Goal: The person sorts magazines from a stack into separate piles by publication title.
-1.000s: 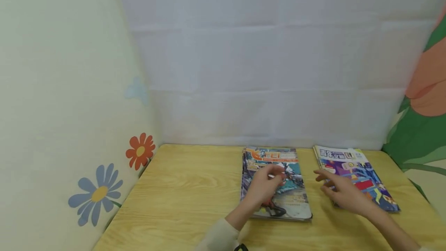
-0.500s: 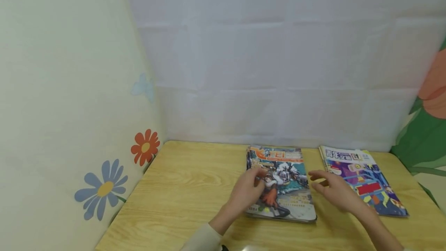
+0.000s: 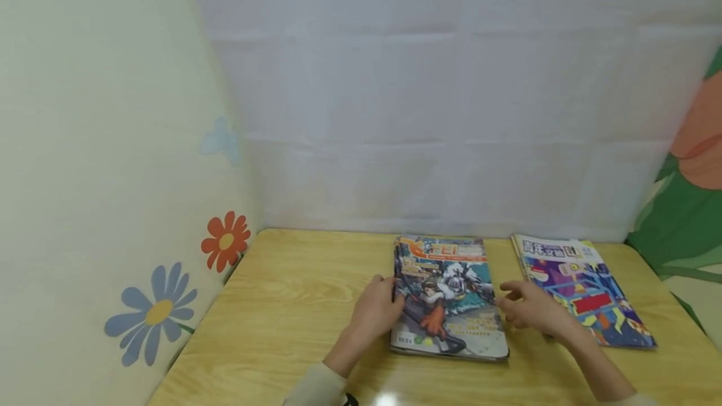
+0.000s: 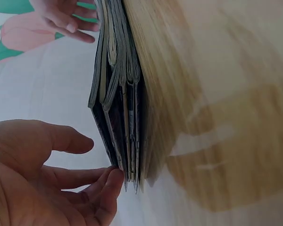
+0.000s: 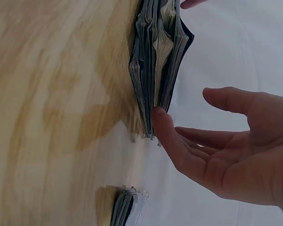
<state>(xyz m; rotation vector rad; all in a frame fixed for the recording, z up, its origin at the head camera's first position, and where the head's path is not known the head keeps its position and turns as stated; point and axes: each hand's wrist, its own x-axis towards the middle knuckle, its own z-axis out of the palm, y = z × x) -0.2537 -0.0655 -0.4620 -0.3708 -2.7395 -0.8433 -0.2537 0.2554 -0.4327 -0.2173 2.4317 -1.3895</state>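
Observation:
A stack of magazines (image 3: 451, 306) lies on the wooden table, its top cover showing a comic figure with a red glove. My left hand (image 3: 375, 307) is at the stack's left side. In the left wrist view its fingertips meet the stacked edges (image 4: 115, 94), while the thumb stays apart from the cover. On the opposite side is my right hand (image 3: 534, 309), fingers loosely bent. From the right wrist, one fingertip (image 5: 160, 115) overlaps the stack's side (image 5: 153, 61); whether it touches I cannot tell. Neither hand grips anything.
To the right lies a second, thinner magazine stack (image 3: 598, 306) with a purple and blue cover, set at a slant. A white cloth (image 3: 361, 111) hangs behind the table (image 3: 299, 306). A flower-painted wall (image 3: 113, 174) stands at the left.
My left hand has moved left, off the top cover, down to the stack's left edge. My right hand has shifted slightly left toward the stack's right edge. The magazines lie much as before.

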